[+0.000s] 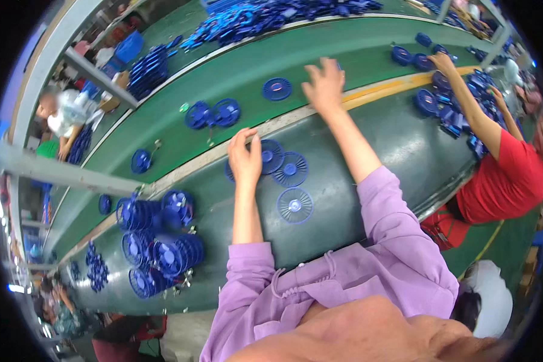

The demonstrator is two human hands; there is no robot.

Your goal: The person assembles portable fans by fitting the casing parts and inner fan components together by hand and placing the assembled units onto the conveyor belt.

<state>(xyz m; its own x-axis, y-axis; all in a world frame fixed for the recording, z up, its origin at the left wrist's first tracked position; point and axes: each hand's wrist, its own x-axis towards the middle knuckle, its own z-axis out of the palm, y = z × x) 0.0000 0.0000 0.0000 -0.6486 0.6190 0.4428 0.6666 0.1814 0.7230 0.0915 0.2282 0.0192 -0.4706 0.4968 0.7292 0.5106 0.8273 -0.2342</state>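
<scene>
My left hand (245, 158) rests over the inner edge of the dark green table, thumb apart from the fingers, nothing visibly held. Beside and partly under it lie round blue fan grilles (291, 169), overlapping each other. Nearer to me, a lone blue grille (295, 205) with a pale hub lies flat. My right hand (326, 84) reaches across onto the green conveyor belt, fingers spread and slightly blurred. To its left on the belt is a blue fan grille (277, 89). Farther left, a pair of blue fan parts (213, 114) has a wire attached.
Stacks of blue fan housings (178, 253) stand at the left of the table. A metal post (72, 168) crosses the left side. At right, a co-worker in a red shirt (507, 172) reaches over a heap of blue parts (455, 114). More blue parts (265, 21) lie beyond the belt.
</scene>
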